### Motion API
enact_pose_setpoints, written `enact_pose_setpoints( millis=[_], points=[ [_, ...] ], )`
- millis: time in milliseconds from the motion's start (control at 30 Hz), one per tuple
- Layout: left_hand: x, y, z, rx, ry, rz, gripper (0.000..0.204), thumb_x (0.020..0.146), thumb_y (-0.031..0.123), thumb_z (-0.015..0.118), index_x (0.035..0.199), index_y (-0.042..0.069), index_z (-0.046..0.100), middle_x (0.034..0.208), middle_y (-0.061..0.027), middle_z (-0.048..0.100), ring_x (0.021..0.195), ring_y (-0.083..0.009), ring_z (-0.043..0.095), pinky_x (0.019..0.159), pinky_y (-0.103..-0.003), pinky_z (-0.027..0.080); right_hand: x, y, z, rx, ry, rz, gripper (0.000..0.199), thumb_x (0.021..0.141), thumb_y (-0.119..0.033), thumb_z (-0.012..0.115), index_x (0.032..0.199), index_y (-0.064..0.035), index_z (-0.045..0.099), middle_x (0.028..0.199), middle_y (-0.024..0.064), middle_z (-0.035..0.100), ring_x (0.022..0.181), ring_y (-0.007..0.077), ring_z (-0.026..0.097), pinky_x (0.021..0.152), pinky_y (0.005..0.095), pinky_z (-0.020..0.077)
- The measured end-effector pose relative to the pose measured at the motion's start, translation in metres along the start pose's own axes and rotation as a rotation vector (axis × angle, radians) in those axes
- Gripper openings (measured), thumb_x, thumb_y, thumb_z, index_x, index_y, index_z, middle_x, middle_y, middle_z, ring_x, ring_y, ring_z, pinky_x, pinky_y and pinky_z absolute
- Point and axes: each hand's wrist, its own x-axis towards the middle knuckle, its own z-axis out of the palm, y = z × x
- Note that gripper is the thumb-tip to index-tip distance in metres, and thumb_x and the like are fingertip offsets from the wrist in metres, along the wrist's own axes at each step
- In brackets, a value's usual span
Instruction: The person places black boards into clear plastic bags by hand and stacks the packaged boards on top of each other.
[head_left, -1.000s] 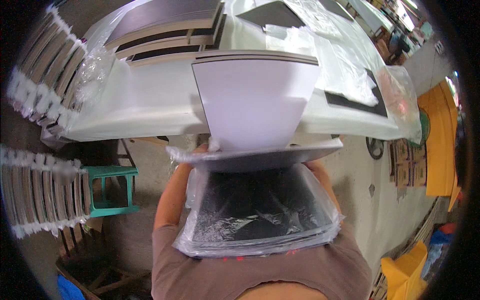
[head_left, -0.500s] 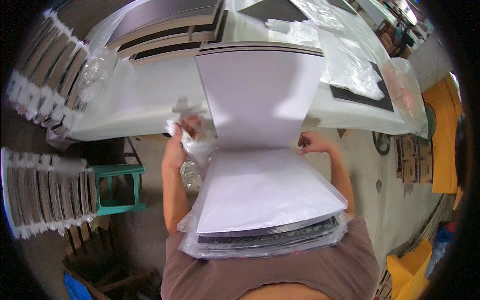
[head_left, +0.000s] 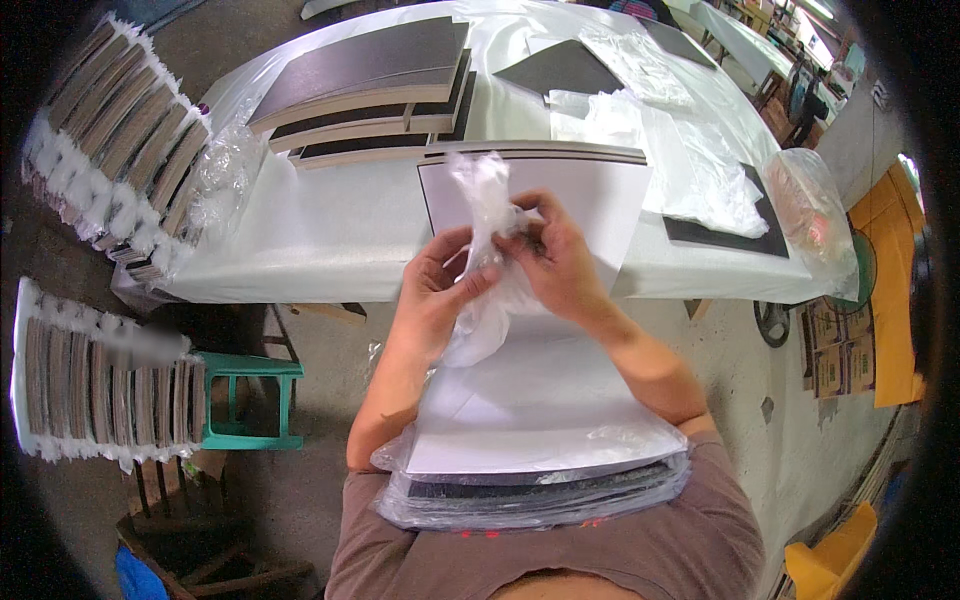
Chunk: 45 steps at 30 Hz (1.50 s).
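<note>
I have the left hand (head_left: 440,275) and the right hand (head_left: 562,258) close together, both clamped on crumpled, translucent plastic film (head_left: 482,190), in front of a white-faced rectangular panel (head_left: 600,195) at the near edge of the white-covered surface (head_left: 330,240); dark, pale-edged rectangular boards (head_left: 370,65) lie stacked toward its far left corner

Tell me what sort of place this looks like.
Probably a small workshop or packing area: dark boards are piled on a covered table, more boards in clear plastic are stacked right in front of the person, and cardboard boxes stand off to the right.
</note>
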Motion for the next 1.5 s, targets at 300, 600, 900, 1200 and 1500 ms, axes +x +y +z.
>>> enact_pose_setpoints(
  millis=[300, 600, 900, 1200, 1500],
  points=[
    [0.005, -0.024, -0.002, 0.207, 0.155, 0.181, 0.031, 0.069, 0.002, 0.066, 0.09, 0.003, 0.044, 0.087, -0.0047, 0.053, 0.08, -0.0102, 0.051, 0.072, -0.025, 0.043, 0.003, 0.0, -0.011, -0.076, 0.109, -0.203, 0.029, 0.076, -0.015, 0.061, 0.097, -0.0017, 0.046, 0.071, 0.0044, 0.057, 0.067, 0.0136, 0.054, 0.067, 0.0225, 0.0416],
    [0.007, -0.016, 0.002, -0.296, 0.119, -0.159, 0.039, 0.07, 0.005, 0.066, 0.104, 0.003, 0.046, 0.095, -0.0063, 0.054, 0.086, -0.0142, 0.054, 0.073, -0.028, 0.044, 0.0, -0.002, -0.011, -0.34, 0.203, -0.261, 0.006, 0.077, -0.005, 0.057, 0.08, -0.0011, 0.056, 0.068, 0.0038, 0.056, 0.062, 0.0097, 0.053, 0.058, 0.0231, 0.0418],
    [0.012, -0.031, 0.001, 0.142, 0.158, 0.066, 0.037, 0.07, 0.008, 0.067, 0.102, 0.004, 0.048, 0.092, -0.0055, 0.055, 0.079, -0.0133, 0.054, 0.069, -0.027, 0.045, 0.002, -0.005, -0.007, -0.177, 0.25, -0.221, 0.013, 0.074, -0.011, 0.059, 0.087, -0.0081, 0.055, 0.067, 0.001, 0.059, 0.068, 0.0145, 0.058, 0.074, 0.0297, 0.0322],
    [0.013, -0.025, 0.012, -0.359, 0.174, -0.141, 0.024, 0.077, 0.016, 0.06, 0.094, 0.005, 0.048, 0.089, -0.0041, 0.054, 0.085, -0.018, 0.055, 0.072, -0.031, 0.047, -0.003, -0.009, -0.002, -0.665, 0.303, -0.368, 0.025, 0.073, -0.007, 0.059, 0.097, -0.013, 0.058, 0.078, 0.0018, 0.063, 0.071, 0.0118, 0.059, 0.082, 0.0297, 0.0286],
    [0.019, -0.035, 0.007, -0.446, 0.284, -0.022, 0.018, 0.082, 0.027, 0.054, 0.08, 0.011, 0.046, 0.074, 0.0013, 0.049, 0.069, -0.0101, 0.05, 0.062, -0.027, 0.045, 0.005, 0.004, -0.006, 0.048, 0.301, -0.213, 0.017, 0.076, -0.013, 0.06, 0.089, -0.0027, 0.057, 0.066, 0.0018, 0.059, 0.05, 0.0024, 0.046, 0.044, 0.0138, 0.0329]
  ],
)
